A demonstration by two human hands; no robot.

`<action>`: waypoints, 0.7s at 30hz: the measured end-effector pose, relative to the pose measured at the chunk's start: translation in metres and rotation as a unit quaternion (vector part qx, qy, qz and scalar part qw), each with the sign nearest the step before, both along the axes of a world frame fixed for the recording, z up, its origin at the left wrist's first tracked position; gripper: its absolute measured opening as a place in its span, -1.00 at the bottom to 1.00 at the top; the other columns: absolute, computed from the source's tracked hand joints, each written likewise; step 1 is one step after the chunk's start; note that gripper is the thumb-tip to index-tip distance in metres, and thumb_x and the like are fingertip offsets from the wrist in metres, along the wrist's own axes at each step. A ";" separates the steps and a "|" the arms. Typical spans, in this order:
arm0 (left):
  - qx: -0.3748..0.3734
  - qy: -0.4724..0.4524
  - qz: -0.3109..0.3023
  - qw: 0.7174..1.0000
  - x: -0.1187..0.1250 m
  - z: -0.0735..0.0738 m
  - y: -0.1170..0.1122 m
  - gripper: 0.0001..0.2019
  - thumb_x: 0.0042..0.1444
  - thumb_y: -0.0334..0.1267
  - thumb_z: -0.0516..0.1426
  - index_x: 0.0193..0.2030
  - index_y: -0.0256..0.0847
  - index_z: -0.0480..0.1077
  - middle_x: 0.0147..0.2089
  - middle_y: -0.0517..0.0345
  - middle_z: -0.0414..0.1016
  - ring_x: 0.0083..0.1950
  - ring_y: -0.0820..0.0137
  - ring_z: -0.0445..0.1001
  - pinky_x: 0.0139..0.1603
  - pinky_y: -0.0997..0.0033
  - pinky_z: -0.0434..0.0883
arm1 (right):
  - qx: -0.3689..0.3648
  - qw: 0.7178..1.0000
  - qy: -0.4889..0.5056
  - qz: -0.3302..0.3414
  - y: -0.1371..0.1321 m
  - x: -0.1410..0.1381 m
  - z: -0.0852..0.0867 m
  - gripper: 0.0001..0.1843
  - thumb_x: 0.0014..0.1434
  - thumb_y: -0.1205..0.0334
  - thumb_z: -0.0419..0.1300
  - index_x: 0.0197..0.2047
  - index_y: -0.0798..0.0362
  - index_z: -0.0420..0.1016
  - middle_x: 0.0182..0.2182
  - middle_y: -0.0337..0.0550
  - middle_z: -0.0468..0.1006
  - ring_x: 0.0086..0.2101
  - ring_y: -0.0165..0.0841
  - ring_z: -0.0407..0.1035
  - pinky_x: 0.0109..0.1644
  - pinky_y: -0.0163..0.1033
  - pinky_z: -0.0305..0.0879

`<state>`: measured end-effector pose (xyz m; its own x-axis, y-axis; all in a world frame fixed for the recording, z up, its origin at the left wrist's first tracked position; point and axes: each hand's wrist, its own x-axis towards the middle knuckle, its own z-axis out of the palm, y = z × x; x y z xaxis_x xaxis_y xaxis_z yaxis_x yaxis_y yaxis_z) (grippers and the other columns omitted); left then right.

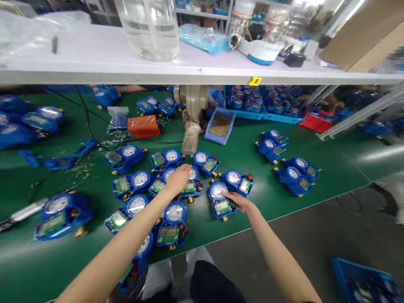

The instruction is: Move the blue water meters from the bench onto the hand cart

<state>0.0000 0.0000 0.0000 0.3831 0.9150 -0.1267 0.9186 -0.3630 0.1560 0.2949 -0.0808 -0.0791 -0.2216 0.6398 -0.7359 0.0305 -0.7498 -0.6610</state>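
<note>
Several blue water meters with white dials and green circuit boards lie on the green table [284,198]. My left hand [178,178] reaches forward with fingers curled over a meter [190,186] in the middle row. My right hand [240,201] lies flatter, its fingers touching the right side of another meter [220,201] near the front edge. A further meter [238,182] sits just behind that hand.
A blue bin of small brass parts [220,125] and an orange box [144,126] stand at the back. A beige blower [192,110] hangs under the white shelf [189,75], which carries a clear jug [151,26]. More meters [295,170] lie to the right.
</note>
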 end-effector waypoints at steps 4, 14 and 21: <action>-0.061 0.055 0.022 0.996 0.032 -0.004 0.032 -0.61 0.26 -0.16 -0.03 0.16 -0.28 0.31 0.13 -0.18 0.37 0.11 0.11 0.40 0.03 0.22 0.38 | 0.008 1.000 0.004 -0.018 -0.002 0.001 -0.004 -0.37 -0.02 -0.17 0.29 -0.06 0.18 0.48 -0.09 0.14 0.59 -0.12 -0.17 0.50 0.10 -0.01 0.37; -0.185 0.091 0.035 0.978 0.061 -0.016 0.062 -0.53 0.18 0.01 0.03 -0.02 -0.41 0.42 0.04 -0.37 0.46 0.03 0.00 0.48 -0.07 0.23 0.42 | 0.004 0.999 0.004 -0.051 -0.001 0.000 -0.001 -0.39 -0.10 -0.14 0.35 -0.15 0.20 0.54 -0.10 0.17 0.59 -0.17 -0.17 0.51 0.07 0.00 0.39; -0.229 0.061 0.043 0.970 0.062 -0.017 0.027 -0.47 0.17 0.10 -0.04 0.07 -0.31 0.30 -0.03 -0.24 0.51 -0.35 0.19 0.57 -0.30 0.30 0.44 | 0.013 0.998 -0.014 -0.067 -0.005 0.004 -0.002 -0.39 -0.09 -0.18 0.33 -0.16 0.20 0.54 -0.12 0.17 0.60 -0.20 -0.20 0.52 0.05 -0.02 0.40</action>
<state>0.0615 0.0271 -0.0171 0.2650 0.7790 -0.5682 0.9641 -0.2032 0.1710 0.2992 -0.0859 -0.0814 -0.1132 0.6806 -0.7239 -0.0508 -0.7316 -0.6799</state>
